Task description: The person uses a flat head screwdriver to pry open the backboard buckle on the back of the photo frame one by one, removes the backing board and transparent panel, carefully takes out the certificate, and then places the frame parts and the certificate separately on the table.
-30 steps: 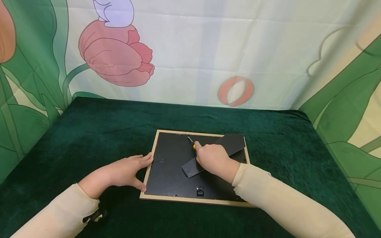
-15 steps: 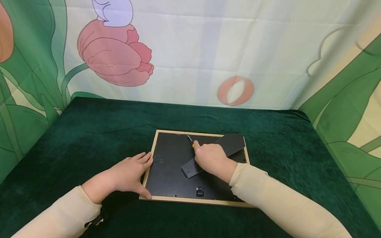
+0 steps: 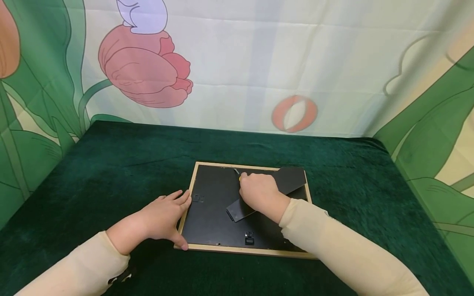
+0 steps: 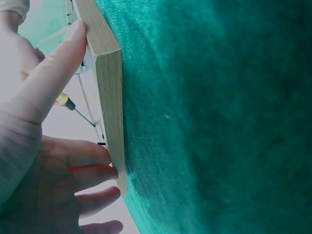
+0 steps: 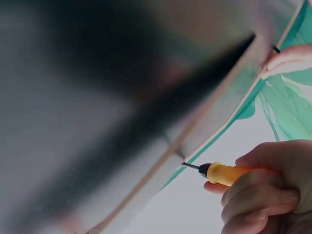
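A picture frame (image 3: 244, 250) with a pale wooden rim lies face down, its black backing board (image 3: 211, 218) showing. My right hand (image 3: 261, 195) grips the yellow handle of a screwdriver (image 5: 226, 174) above the board. The metal tip points at the far inner edge of the rim. In the right wrist view, the fingers (image 5: 258, 202) curl round the handle. My left hand (image 3: 161, 218) rests against the frame's left side, fingers spread fairly straight and thumb on the near left corner. A folded black stand leg (image 3: 290, 179) crosses the board, partly hidden under the right hand.
Dark green velvet cloth (image 3: 148, 164) covers the table. Small black hangers (image 3: 249, 238) sit on the board near its front and left edges. Behind the table hangs a printed curtain (image 3: 229, 70) with flowers and leaves. A dark strap piece (image 3: 120, 276) shows at the left sleeve.
My left thumb has shifted down onto the near corner of the frame. The right hand has turned slightly and moved a little left, still gripping the screwdriver. The frame stays in place.
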`<state>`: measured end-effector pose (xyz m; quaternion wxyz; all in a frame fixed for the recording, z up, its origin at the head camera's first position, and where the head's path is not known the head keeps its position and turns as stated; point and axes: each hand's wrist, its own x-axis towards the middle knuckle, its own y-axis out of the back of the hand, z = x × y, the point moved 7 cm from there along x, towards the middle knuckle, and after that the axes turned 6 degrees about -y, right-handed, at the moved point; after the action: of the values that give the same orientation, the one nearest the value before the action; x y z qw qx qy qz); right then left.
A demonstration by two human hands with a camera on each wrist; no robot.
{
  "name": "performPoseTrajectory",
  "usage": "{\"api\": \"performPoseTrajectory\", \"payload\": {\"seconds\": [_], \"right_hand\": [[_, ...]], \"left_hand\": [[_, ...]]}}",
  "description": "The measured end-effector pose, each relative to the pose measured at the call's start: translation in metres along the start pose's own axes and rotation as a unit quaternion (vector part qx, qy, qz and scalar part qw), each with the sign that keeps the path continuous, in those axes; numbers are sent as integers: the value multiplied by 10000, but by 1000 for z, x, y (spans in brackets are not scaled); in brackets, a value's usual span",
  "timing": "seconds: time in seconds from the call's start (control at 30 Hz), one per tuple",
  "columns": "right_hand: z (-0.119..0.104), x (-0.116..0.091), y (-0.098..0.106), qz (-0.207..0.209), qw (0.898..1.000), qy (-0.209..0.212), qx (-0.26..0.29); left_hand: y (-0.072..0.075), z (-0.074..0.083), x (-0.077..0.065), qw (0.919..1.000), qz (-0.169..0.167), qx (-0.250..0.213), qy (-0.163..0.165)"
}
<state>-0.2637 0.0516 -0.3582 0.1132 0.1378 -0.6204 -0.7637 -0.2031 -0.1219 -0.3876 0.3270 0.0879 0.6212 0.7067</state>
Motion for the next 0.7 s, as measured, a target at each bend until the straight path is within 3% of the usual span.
{"api": "performPoseTrajectory", "payload": {"seconds": [0.2,0.33,0.6,0.7], "right_hand": [[20,10,1,-539,9946,-109,875],[36,17,0,-916,9804,-99,1739],[62,33,-7,-1520,9463,-37,2852],[64,32,-7,-1406,9468,-63,2896]], "left_hand": [[-2,-1,0,10000,-10,-21,-16],[-2,-2,-1,10000,-3,-28,-27],[-1,-1,-1,10000,-36,-45,5],[-1,0,0,10000,-36,-15,21]]}}
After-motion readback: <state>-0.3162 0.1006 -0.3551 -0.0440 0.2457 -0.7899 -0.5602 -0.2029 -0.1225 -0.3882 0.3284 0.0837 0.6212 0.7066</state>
